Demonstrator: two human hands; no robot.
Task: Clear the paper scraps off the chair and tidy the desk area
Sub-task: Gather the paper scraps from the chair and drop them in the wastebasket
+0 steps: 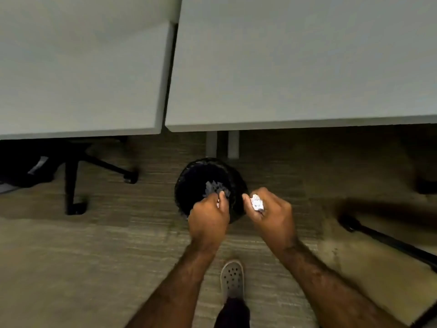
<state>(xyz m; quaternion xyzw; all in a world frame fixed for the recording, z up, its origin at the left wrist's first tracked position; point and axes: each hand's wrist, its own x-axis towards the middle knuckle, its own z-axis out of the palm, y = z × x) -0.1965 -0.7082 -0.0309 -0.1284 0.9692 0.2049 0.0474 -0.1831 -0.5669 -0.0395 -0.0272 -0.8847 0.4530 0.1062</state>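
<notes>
A round black waste bin [189, 176] stands on the carpet just in front of the desks, with crumpled paper scraps [214, 187] lying inside it. My left hand [209, 217] hovers over the bin's near rim, fingers curled, with a small bit of white paper [218, 204] showing at its fingertips. My right hand [270, 213] is beside it, at the bin's right edge, and grips a crumpled white paper ball [257, 202].
Two grey desk tops, the left desk [78, 72] and the right desk [295, 67], fill the upper half, with a gap between them. A black office chair base [73, 176] sits under the left desk. Another dark chair leg [387, 240] lies at the right. My shoe [232, 280] is below the hands.
</notes>
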